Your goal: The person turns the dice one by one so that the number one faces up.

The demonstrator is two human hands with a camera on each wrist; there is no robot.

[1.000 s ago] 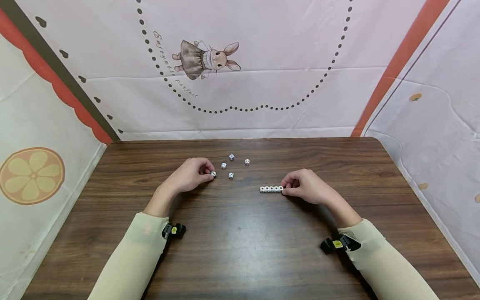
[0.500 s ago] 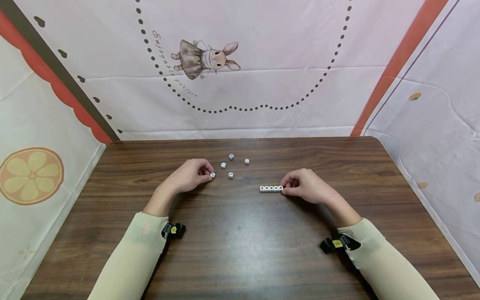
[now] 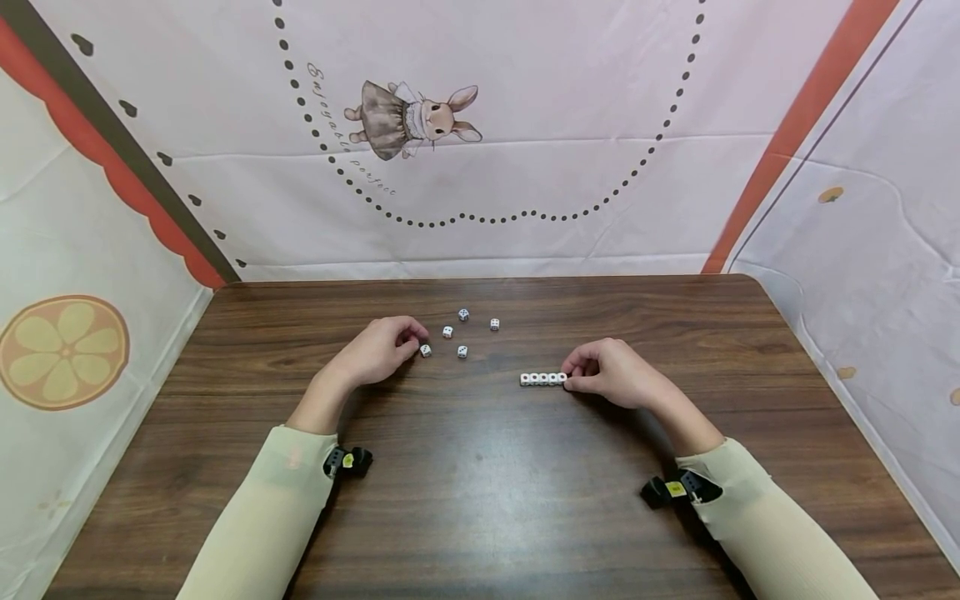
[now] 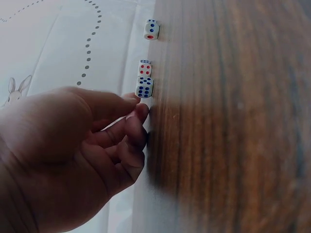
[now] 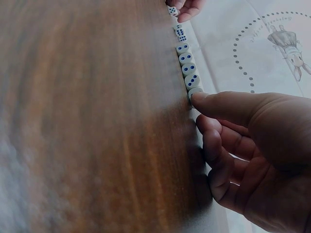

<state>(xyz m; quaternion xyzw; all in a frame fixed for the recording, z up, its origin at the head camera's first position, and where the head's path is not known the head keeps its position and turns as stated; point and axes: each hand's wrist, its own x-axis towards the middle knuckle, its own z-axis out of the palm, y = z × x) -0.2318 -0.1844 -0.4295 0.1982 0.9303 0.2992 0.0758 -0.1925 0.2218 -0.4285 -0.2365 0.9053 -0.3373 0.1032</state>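
Several white dice lie on the brown wooden table [image 3: 480,467]. My left hand [image 3: 378,350] is beside a single die [image 3: 426,351] at the left, its thumb and index finger spread slightly around the near side without gripping it. On the right, a straight row of dice [image 3: 535,379] stands side by side, single-pip faces up. With thumb and fingertips, my right hand [image 3: 618,372] pinches the end die [image 5: 195,92] of that row; in the right wrist view the thumb partly covers it.
Other loose dice lie scattered beyond the left hand: one die [image 3: 462,352] nearest the row, another die [image 3: 447,332], a die [image 3: 463,314] farther back and a die [image 3: 495,324] to the right. A printed cloth [image 3: 555,175] hangs behind the table's far edge.
The left fingers held the leftmost die and shifted it slightly toward me; now they have let go of it. The right hand and the row have stayed in place.
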